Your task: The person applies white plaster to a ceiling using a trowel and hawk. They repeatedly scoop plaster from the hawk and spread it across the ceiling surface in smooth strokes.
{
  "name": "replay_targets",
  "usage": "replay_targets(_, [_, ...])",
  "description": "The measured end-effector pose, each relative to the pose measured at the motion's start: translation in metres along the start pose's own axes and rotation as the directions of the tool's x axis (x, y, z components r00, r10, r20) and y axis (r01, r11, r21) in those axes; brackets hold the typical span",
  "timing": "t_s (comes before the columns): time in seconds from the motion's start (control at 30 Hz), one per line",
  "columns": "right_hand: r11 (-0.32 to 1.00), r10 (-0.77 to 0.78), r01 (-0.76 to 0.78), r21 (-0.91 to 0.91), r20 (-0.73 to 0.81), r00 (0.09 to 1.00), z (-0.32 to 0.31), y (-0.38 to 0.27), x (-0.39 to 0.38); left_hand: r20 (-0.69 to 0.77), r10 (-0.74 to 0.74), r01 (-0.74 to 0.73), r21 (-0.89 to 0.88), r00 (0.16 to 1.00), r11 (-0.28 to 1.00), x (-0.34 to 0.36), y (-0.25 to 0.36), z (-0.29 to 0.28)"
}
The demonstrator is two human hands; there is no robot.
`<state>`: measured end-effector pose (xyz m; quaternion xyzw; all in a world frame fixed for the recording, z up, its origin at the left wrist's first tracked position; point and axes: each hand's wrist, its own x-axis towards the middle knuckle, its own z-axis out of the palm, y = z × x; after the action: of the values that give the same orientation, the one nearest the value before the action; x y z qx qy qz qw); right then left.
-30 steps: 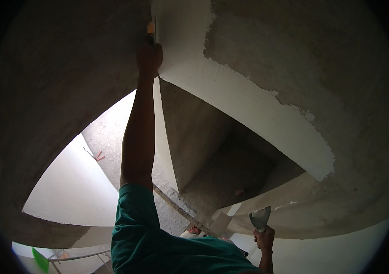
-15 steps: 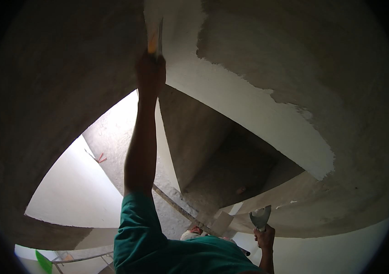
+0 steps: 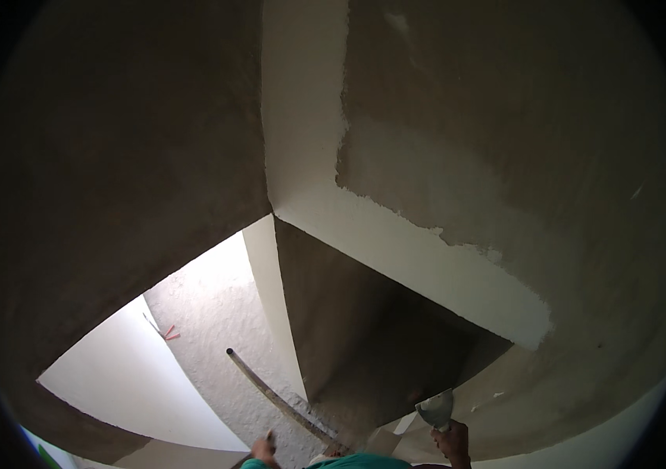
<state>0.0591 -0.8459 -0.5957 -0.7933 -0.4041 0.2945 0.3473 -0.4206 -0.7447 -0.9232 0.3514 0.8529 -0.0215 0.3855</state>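
Note:
My right hand (image 3: 451,445), low on the right, is closed around the handle of a putty knife (image 3: 436,408). Its wide blade points up and carries pale smears. My left hand (image 3: 265,451) is down at the lower edge beside my green sleeve, fingers curled. A short tan piece sticks up from it, too small to name. Above both hands, a smooth white band of filler (image 3: 305,117) runs down and then bends right along the edge of a grey-brown plastered surface (image 3: 458,102). Its border against the grey is ragged.
A dark recess (image 3: 395,313) lies under the white band. To its left are a bright opening with a rough pale surface (image 3: 208,313), a long pole (image 3: 270,397) and red strands (image 3: 171,333). A green object (image 3: 48,456) shows at the lower left rim.
My left arm, raised high with a flat-bladed tool at the white band, has dropped to the lower edge. The view has shifted upward. My right hand still holds the putty knife.

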Motion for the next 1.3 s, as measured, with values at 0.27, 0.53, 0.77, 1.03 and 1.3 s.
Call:
replay_targets(0.27, [0.991, -0.128, 0.130, -0.019, 0.085, 0.988, 0.013, -0.008, 0.014, 0.056, -0.182, 0.189, -0.146, 0.982, 0.971, 0.000, -0.089, -0.007])
replay_targets(0.53, [0.993, -0.113, 0.116, -0.022, 0.123, 0.986, 0.018, -0.020, 0.011, 0.018, 0.287, -0.287, 0.039, 0.958, 0.957, 0.031, 0.037, 0.000])
replay_targets(0.77, [0.999, -0.013, 0.017, -0.037, 0.085, 0.996, 0.014, -0.025, 0.002, 0.029, 0.382, -0.383, -0.001, 0.924, 0.924, 0.012, 0.073, -0.006])
replay_targets(1.03, [0.999, 0.036, -0.036, -0.002, 0.068, 0.997, 0.013, -0.031, -0.011, -0.778, 0.619, -0.993, 0.116, -0.108, -0.029, -0.185, 0.258, -0.302])
replay_targets(1.3, [1.000, -0.007, 0.007, 0.014, 0.044, 0.999, 0.024, -0.021, -0.002, -0.487, 0.282, -0.554, 0.792, -0.827, -0.256, -0.409, 0.440, -0.564])
